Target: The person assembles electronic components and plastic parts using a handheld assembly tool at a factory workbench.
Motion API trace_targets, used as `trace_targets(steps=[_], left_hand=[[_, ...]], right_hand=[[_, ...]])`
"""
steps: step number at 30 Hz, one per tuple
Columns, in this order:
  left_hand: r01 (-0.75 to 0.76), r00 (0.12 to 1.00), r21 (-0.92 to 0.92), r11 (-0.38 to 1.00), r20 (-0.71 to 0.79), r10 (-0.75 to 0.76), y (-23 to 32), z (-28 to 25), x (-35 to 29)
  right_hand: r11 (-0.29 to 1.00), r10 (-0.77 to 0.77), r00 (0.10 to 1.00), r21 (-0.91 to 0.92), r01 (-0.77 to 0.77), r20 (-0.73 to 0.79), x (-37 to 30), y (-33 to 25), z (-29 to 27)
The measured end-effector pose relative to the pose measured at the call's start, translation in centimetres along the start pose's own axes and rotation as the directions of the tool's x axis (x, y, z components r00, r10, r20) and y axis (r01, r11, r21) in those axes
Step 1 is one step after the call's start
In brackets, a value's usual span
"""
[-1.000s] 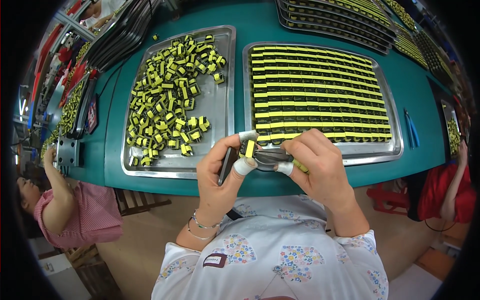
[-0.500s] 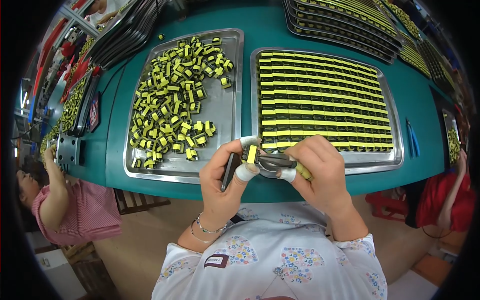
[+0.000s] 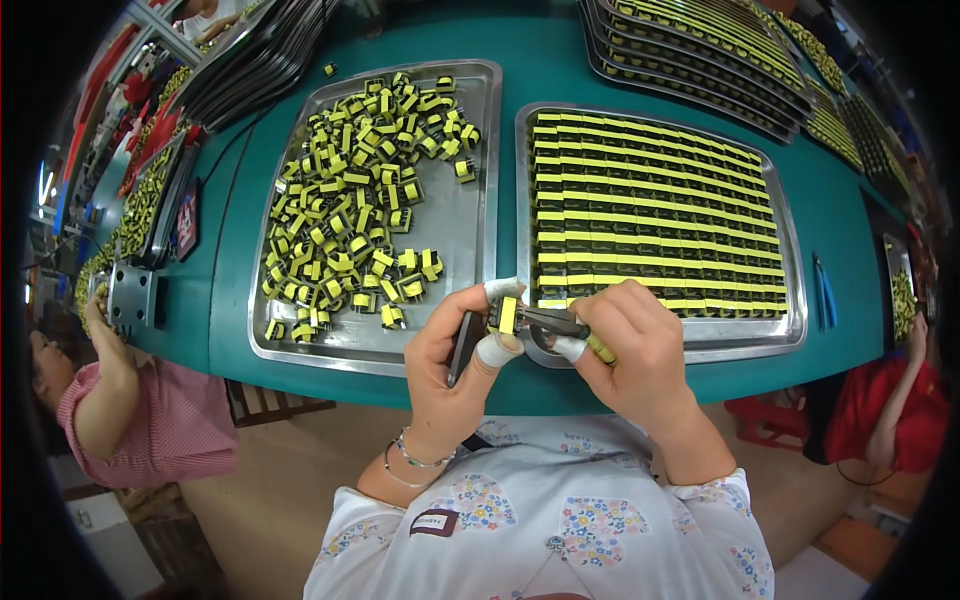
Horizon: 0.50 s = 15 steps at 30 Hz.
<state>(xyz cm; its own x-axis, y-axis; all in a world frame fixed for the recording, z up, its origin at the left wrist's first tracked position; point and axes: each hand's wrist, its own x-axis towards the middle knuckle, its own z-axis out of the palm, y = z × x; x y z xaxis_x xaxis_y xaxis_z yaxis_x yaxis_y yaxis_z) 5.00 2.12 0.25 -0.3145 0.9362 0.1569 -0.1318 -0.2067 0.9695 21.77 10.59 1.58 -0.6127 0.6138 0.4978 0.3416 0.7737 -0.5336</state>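
My left hand (image 3: 440, 350), with white tape on thumb and index finger, pinches a small yellow-and-black transformer (image 3: 508, 316). A flat black bar (image 3: 463, 348) also lies in that hand, against the palm side. Closed around a dark, pointed hand tool (image 3: 555, 320) with a yellow-green grip, my right hand (image 3: 648, 345) brings its tip to the transformer's right side. The tool's exact kind is hard to make out. Behind the left hand, a metal tray (image 3: 455, 230) holds a loose heap of similar transformers. Neat rows of them fill another metal tray (image 3: 790, 240) behind the right hand.
Blue-handled pliers (image 3: 824, 292) lie right of the filled tray on the green table (image 3: 400, 45). Stacked trays (image 3: 700, 75) stand at the far right, and dark trays (image 3: 260, 70) lean at the far left. People sit on both sides.
The view has shifted slightly, so the trays appear a little lower and further right. The tool's tip has turned a little against the transformer; both hands keep their holds.
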Motion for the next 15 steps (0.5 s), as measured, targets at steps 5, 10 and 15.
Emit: trace_targets(steps=[5, 10, 15], left_hand=[[-0.005, 0.999, 0.020, 1.000, -0.033, 0.005, 0.1, 0.2, 0.0], [0.013, 0.999, -0.043, 0.999, -0.033, -0.014, -0.2, 0.1, 0.3], [0.187, 0.982, -0.299, 0.936, 0.048, -0.181, 0.6, 0.9, 0.7]], right_hand=[[0.998, 0.042, 0.999, -0.039, -0.042, -0.001, -0.1, -0.5, 0.3], [0.980, 0.120, 0.993, 0.160, -0.118, -0.005, 0.2, -0.4, 0.1], [0.780, 0.292, 0.956, 0.570, -0.258, 0.033, 0.2, -1.3, 0.6]])
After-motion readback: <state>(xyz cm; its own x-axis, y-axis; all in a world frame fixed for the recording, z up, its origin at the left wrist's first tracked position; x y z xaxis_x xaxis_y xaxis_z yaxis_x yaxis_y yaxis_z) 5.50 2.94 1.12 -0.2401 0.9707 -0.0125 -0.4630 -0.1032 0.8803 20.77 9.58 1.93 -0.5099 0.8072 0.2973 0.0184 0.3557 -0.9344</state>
